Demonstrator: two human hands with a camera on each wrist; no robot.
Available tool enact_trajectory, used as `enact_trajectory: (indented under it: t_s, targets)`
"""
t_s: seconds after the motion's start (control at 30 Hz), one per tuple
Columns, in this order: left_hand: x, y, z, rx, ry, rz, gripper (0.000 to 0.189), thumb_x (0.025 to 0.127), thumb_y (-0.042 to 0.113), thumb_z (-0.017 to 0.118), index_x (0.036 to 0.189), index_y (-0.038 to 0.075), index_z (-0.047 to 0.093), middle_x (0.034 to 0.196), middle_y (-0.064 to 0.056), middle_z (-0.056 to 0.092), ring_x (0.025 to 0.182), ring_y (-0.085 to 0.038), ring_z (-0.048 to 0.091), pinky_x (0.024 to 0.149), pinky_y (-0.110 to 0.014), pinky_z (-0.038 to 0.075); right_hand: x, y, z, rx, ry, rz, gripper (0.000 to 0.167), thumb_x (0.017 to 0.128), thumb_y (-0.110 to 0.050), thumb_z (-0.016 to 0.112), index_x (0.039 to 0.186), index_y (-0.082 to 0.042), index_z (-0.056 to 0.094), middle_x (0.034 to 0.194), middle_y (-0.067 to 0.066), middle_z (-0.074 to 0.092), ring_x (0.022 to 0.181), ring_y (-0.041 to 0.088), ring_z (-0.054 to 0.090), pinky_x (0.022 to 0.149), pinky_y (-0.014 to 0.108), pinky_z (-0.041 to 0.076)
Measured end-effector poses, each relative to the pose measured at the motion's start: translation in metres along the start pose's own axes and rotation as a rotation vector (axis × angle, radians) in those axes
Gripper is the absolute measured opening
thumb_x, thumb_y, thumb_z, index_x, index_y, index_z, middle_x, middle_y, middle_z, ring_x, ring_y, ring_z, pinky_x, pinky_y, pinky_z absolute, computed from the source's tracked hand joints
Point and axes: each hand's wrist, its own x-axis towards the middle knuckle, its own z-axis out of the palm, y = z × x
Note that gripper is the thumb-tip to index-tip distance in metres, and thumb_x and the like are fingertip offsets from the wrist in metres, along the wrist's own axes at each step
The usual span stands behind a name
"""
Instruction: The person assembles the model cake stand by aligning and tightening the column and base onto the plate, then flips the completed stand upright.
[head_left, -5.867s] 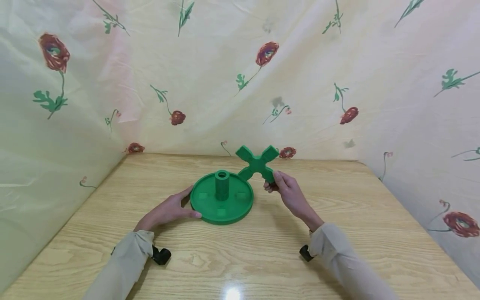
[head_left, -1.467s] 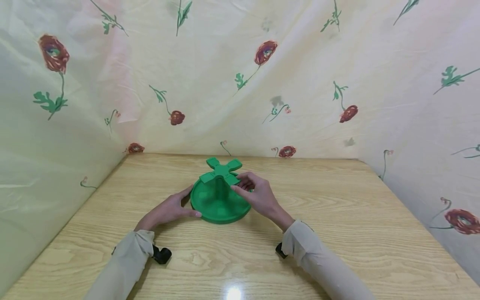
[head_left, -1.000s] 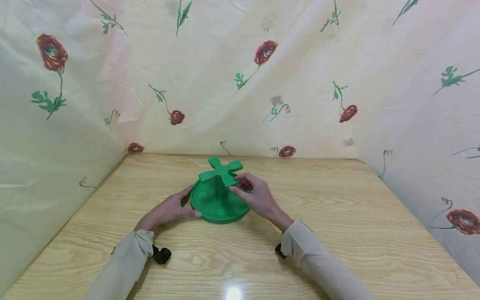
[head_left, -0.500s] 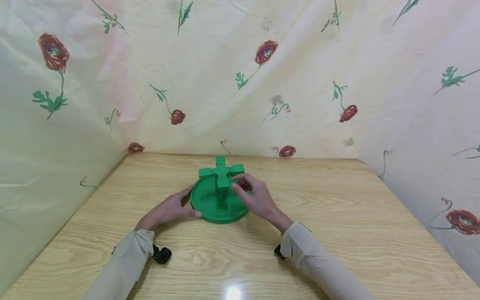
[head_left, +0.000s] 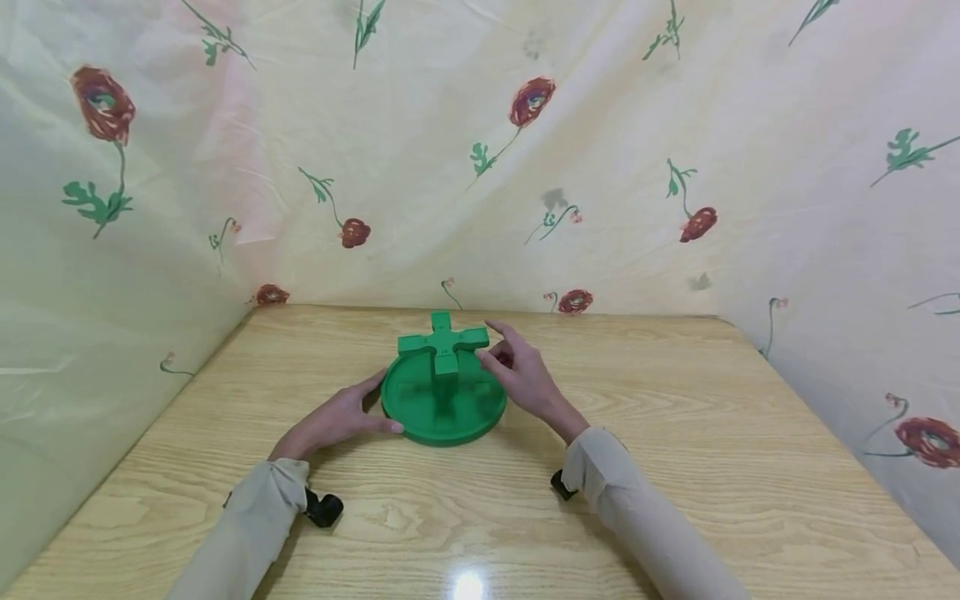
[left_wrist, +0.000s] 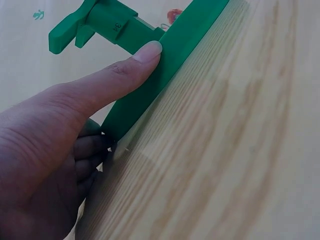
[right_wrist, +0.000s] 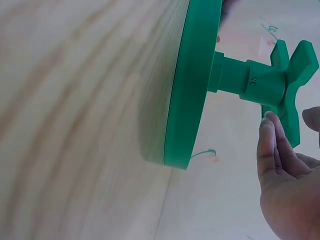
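A green round base (head_left: 408, 417) with a raised rim stands on the wooden table. From its middle rises a green post (right_wrist: 235, 75), and on top of the post sits a green four-armed cross piece (head_left: 443, 341), with one arm pointing at the camera. My left hand (head_left: 348, 417) grips the base's rim from the left, thumb at the near side and fingers round the far side. By the cross piece's right arm is my right hand (head_left: 522, 371), its index finger extended and its thumb apart from the arm. In the right wrist view the fingertips (right_wrist: 268, 120) are at that arm's edge.
The light wooden table (head_left: 420, 517) spreads around the base. A floral cloth (head_left: 615, 150) hangs behind and at both sides. Dark cameras (head_left: 324, 510) are worn on the wrists.
The cross piece, earlier held at the right, is on the post and has turned until one arm points near. Just now my right hand shifted from the near arm to the right arm.
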Motion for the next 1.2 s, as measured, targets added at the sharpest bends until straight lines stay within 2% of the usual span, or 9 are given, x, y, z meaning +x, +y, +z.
enact_trajectory:
  t_s: [0.4, 0.7, 1.0, 1.2]
  targets:
    - [-0.001, 0.002, 0.000, 0.004, -0.002, -0.012, 0.112, 0.086, 0.046, 0.084, 0.166, 0.007, 0.017, 0.169, -0.018, 0.021, 0.155, -0.038, 0.017, 0.121, -0.060, 0.020, 0.004, 0.006, 0.001, 0.001, -0.025, 0.077, 0.049, 0.108, -0.017, 0.058, 0.153, -0.003, 0.045, 0.093, 0.009, 0.070, 0.088, 0.034, 0.067, 0.073, 0.034, 0.051]
    - [0.000, 0.002, 0.000, 0.003, -0.001, -0.015, 0.112, 0.086, 0.046, 0.084, 0.166, 0.007, 0.017, 0.168, -0.018, 0.022, 0.155, -0.038, 0.017, 0.120, -0.060, 0.021, 0.002, 0.005, 0.001, 0.007, -0.002, 0.090, 0.042, 0.107, -0.017, 0.060, 0.145, -0.001, 0.053, 0.093, 0.010, 0.072, 0.088, 0.037, 0.068, 0.073, 0.035, 0.052]
    - [0.000, 0.000, -0.001, 0.018, -0.002, -0.031, 0.113, 0.085, 0.047, 0.084, 0.166, 0.006, 0.017, 0.168, -0.020, 0.022, 0.154, -0.039, 0.018, 0.120, -0.061, 0.021, -0.005, 0.002, 0.003, -0.009, 0.019, 0.093, 0.031, 0.105, -0.015, 0.063, 0.133, -0.002, 0.058, 0.092, 0.009, 0.071, 0.081, 0.021, 0.064, 0.073, 0.033, 0.053]
    - [-0.001, 0.000, -0.001, 0.023, -0.003, -0.033, 0.113, 0.085, 0.048, 0.084, 0.166, 0.005, 0.017, 0.168, -0.020, 0.022, 0.154, -0.040, 0.018, 0.120, -0.061, 0.022, -0.009, 0.000, 0.004, 0.003, 0.021, 0.081, 0.029, 0.103, -0.013, 0.066, 0.129, -0.001, 0.059, 0.092, 0.008, 0.071, 0.083, 0.021, 0.064, 0.075, 0.032, 0.054]
